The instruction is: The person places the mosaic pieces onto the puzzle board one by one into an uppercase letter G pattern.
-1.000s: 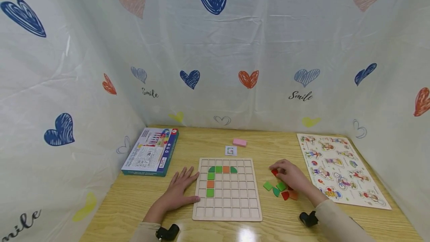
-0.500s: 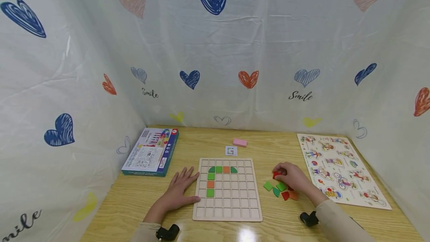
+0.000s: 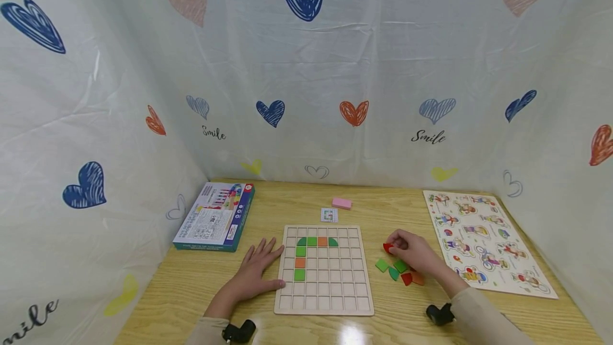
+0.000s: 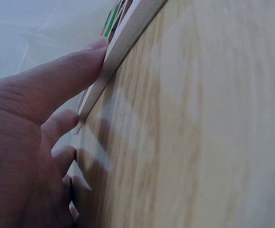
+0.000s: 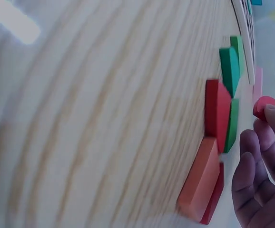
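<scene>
My right hand [image 3: 415, 253] pinches a small red tile [image 3: 387, 248] between thumb and fingers, right of the wooden grid board [image 3: 335, 302]. In the right wrist view that red tile [image 5: 261, 109] is held apart from the loose ones below. Loose tiles lie by the hand: a light green square [image 3: 381, 264], a teal curved-edged piece [image 3: 394, 273], a red piece [image 3: 406, 279] and an orange tile [image 3: 417, 278]. My left hand [image 3: 254, 276] lies spread on the table, thumb and index fingertips touching the board's left edge. Green and orange tiles [image 3: 312, 241] form a corner shape on the board.
A patterned card [image 3: 329, 215] and a pink block [image 3: 342, 203] lie behind the board. At the back left sits a flat box [image 3: 215, 217]. A picture puzzle board [image 3: 488, 244] lies on the right. A heart-printed curtain [image 3: 335, 68] surrounds the table.
The red tile has turned in my right fingers. That hand shifted slightly right, then a little back left, staying over the loose tiles. My left hand has kept still.
</scene>
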A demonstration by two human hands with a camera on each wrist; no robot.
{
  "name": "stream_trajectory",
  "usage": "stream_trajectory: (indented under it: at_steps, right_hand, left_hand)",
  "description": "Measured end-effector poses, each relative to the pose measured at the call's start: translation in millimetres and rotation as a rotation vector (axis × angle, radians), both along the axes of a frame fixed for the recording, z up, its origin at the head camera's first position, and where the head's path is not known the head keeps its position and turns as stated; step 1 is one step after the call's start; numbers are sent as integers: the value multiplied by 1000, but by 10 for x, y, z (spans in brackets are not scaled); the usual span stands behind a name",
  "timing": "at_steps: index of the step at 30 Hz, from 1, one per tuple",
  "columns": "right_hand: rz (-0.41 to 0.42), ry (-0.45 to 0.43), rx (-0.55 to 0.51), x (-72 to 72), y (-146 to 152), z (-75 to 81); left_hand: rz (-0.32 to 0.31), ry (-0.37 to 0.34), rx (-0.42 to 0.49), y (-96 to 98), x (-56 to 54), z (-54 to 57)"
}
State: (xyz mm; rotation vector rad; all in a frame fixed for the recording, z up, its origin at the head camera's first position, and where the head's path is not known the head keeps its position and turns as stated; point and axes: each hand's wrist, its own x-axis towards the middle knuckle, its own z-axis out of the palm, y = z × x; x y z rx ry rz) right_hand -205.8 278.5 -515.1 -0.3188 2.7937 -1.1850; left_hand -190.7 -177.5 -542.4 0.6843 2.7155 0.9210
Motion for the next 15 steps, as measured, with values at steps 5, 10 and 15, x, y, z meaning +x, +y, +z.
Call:
stream_trajectory:
  at_steps: [5, 10, 15]
  right_hand:
    - [22, 20, -26, 31, -137, 8]
    - [57, 8, -64, 78, -335, 26]
    - [111, 11, -91, 125, -575, 46]
  left_hand:
    - [-2, 6, -3, 0, -2, -7]
    - [0, 3, -3, -1, -1, -6]
    - [-2, 10, 3, 1, 2, -1]
